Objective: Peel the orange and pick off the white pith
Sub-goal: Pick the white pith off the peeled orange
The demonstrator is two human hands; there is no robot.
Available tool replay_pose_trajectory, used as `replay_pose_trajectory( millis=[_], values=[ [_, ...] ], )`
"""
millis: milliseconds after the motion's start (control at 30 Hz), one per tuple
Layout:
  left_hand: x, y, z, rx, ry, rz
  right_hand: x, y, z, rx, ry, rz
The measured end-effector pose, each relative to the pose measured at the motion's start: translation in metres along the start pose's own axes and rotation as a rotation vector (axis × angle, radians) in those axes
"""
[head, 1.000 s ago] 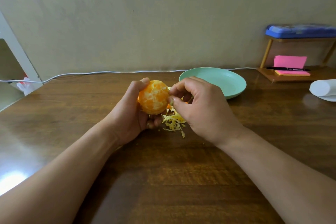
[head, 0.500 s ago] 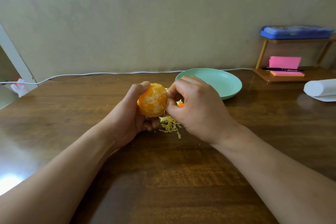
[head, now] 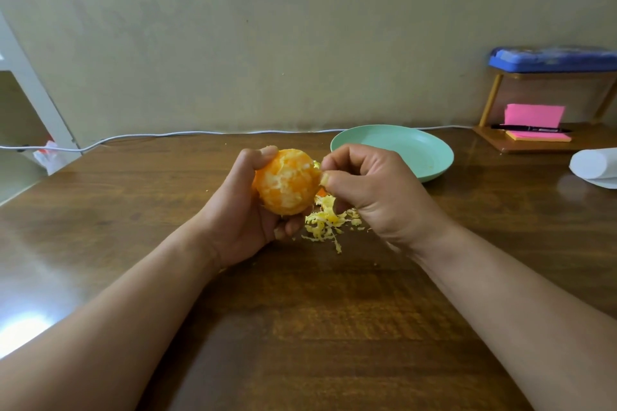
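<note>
orange [head: 287,181] in left hand [head: 247,210] above bench [head: 300,327], right hand [head: 374,190] just right, pith scraps [head: 325,222] below between hands, plate [head: 394,150] behind right hand, shelf [head: 547,140] far right

Dial centred on the orange [head: 287,182]. At 6 o'clock you have open table [head: 317,327] between your forearms [head: 117,327]. Pith scraps [head: 325,220] lie at 5 o'clock, just beside your right hand [head: 377,197]. The green plate [head: 417,150] stands at 1 o'clock, close behind that hand. Shelf stand [head: 541,140] at 2 and paper roll [head: 592,165] at 3 sit well apart. A white cable [head: 167,134] lines the wall [head: 300,43] at 12; from 9 to 11 o'clock, open wood.
</note>
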State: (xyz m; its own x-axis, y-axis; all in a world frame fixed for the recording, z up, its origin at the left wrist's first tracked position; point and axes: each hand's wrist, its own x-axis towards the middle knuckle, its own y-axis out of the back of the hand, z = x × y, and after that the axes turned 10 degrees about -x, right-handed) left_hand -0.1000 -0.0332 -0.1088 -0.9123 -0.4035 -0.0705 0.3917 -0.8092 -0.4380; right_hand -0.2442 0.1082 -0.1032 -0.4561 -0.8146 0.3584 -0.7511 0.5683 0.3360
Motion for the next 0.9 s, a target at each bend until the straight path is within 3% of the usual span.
replay_pose_trajectory(
  millis=[267,567,633,767,900],
  values=[
    [-0.001,0.001,0.001,-0.09,0.021,-0.051,0.005,-0.004,0.002,0.356,-0.159,-0.05],
    [-0.004,0.005,0.006,-0.158,0.042,-0.078,0.013,0.01,0.015,0.333,-0.258,0.051],
    [-0.003,0.005,0.006,-0.173,0.03,-0.036,0.013,0.015,0.018,0.144,-0.215,0.073],
    [0.001,0.003,0.007,-0.195,0.001,0.083,0.006,0.018,0.018,-0.693,0.003,-0.04],
    [0.001,0.005,0.006,-0.19,-0.004,0.127,0.003,0.011,0.013,-0.793,0.035,-0.031]
  ],
)
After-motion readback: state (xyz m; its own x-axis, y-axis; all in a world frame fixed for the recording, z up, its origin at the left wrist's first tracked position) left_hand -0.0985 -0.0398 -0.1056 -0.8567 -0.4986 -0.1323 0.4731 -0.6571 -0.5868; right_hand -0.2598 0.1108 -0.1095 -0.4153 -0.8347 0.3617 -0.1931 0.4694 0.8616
